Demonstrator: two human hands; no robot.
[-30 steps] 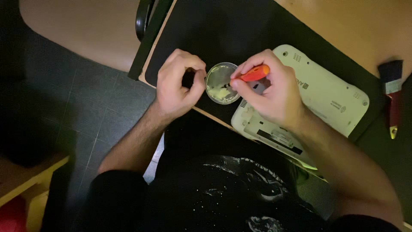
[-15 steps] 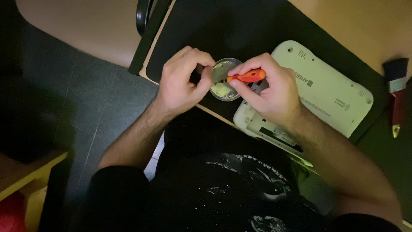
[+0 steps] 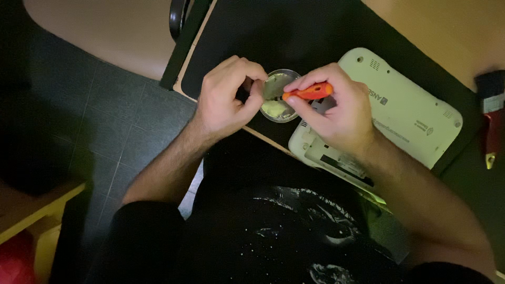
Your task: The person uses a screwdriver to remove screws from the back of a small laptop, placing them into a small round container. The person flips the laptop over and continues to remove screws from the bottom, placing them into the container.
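My right hand (image 3: 336, 113) grips an orange-handled screwdriver (image 3: 309, 92), its tip pointing left over a small round clear dish (image 3: 278, 97) that holds something pale. My left hand (image 3: 227, 97) has its fingers pinched together at the dish's left rim; whether they hold something tiny is not visible. Under my right hand lies a white laptop-like device (image 3: 405, 113), bottom side up, on a black mat (image 3: 294, 37).
The mat lies on a wooden table (image 3: 447, 31). A red-and-black tool (image 3: 492, 121) rests at the right edge. A black chair part (image 3: 181, 31) stands by the table's left edge. Grey tiled floor (image 3: 94, 121) is to the left, a wooden bench (image 3: 31, 210) at lower left.
My left hand's fingers have closed into a pinch at the dish rim. The screwdriver has shifted slightly over the dish. The view has moved a little.
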